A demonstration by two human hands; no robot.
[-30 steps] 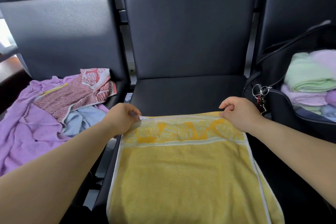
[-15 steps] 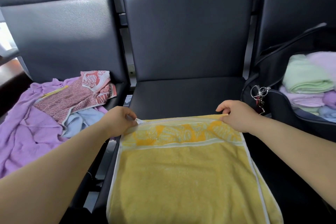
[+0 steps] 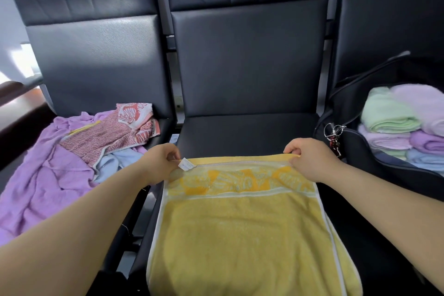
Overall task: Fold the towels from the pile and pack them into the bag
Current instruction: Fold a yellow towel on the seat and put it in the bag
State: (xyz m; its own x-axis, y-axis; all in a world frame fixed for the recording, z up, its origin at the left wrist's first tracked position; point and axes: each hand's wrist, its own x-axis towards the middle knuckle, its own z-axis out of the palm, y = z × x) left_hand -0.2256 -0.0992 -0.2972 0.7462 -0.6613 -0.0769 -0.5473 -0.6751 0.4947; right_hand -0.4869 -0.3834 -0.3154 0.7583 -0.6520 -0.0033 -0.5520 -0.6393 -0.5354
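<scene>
While the left hand (image 3: 159, 163) pinched the far left corner of the yellow towel (image 3: 240, 235), fingers curled over the hem just beside a small white label (image 3: 186, 165), the right hand (image 3: 312, 160) gripped the far right corner the same way, thumb and fingers closed on the edge. Between the two hands the edge ran taut and level across the middle seat (image 3: 247, 134). The rest of the towel lay flat toward the person and hung over the seat's front. It looked doubled, since two white-trimmed side edges showed along its right side.

Terry cloth of this kind would likely be light, soft and limp, with no stiffness of its own; held by one corner it would sag and lose its shape. The corners, where the patterned band and hem give a firmer edge, seemed the best places to take hold, and both hands were there. The nap should grip the fingers well, so slipping looked unlikely. The layers sliding out of line looked the greater risk.

Farther out, the unfolded pile (image 3: 72, 151) of purple, red-patterned and pale blue towels lay on the left seat. On the right stood the open black bag (image 3: 355, 142), holding folded towels (image 3: 389, 113) in green, lilac and blue, with a metal clip (image 3: 334, 132) hanging at its near end.
</scene>
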